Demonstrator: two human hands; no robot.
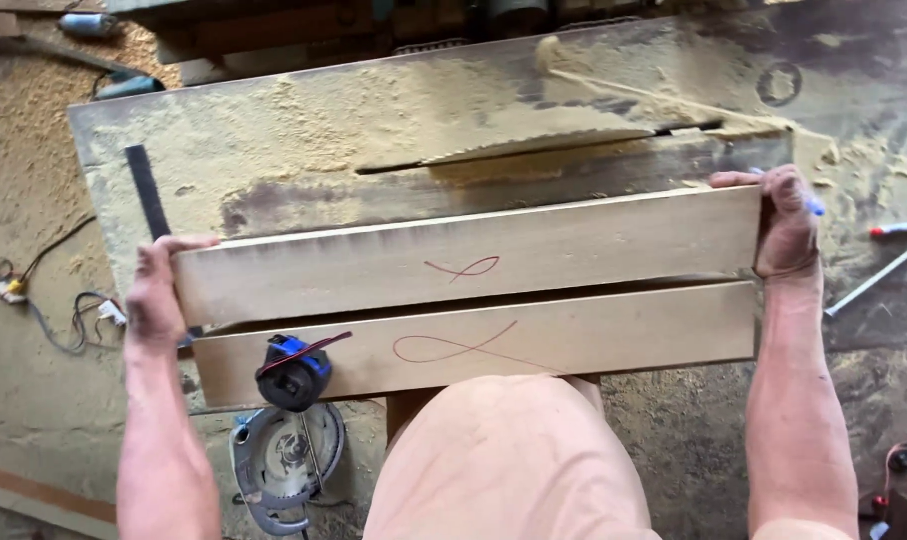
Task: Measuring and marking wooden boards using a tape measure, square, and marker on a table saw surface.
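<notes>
Left hand and right hand clamp upper pale wooden plank at 9 and 3 o'clock | Risk: sawdust-covered saw table, exposed blade at 12; a slip could bring fingers near.

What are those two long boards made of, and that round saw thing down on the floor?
The upper board, gripped at its ends by the left hand and right hand, and the lower board look like pale bare wood: faint grain, no paint, red pencil loops. The circular saw looks like grey metal, dull and dusty, with a black and blue part, probably plastic.
</notes>
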